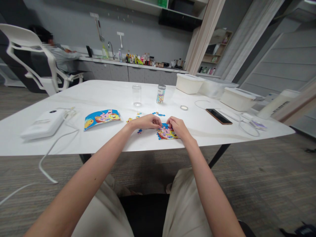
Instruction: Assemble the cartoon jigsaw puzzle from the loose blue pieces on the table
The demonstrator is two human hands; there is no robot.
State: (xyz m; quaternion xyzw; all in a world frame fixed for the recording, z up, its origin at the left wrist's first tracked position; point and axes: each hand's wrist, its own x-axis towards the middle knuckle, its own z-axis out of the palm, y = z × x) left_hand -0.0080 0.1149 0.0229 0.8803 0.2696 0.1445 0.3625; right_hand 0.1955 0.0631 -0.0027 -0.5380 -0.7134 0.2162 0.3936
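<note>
Pink-and-yellow jigsaw patch sat right under both hands, basically. The left hand and right hand were curled over it, with the left fingertips and the right ones nearly meeting above its top edge. The hands were only partly closed, but I honestly couldn't tell whether either had hold of a piece, since the fingers hid that spot.

The patch ran longer side to side than front to back, a bit tilted on the table, and it lay closer to the right hand, which was almost on top of it. The left hand reached in from the side.

Just past the fingertips were some loose pieces, and a blue piece lay right below the left hand. Further left was a glossy picture card, then a white box with a cable.

Straight ahead sat a clear glass and a small jar. Off past the right hand lay a phone, with white tubs beyond it, all on a white table.
</note>
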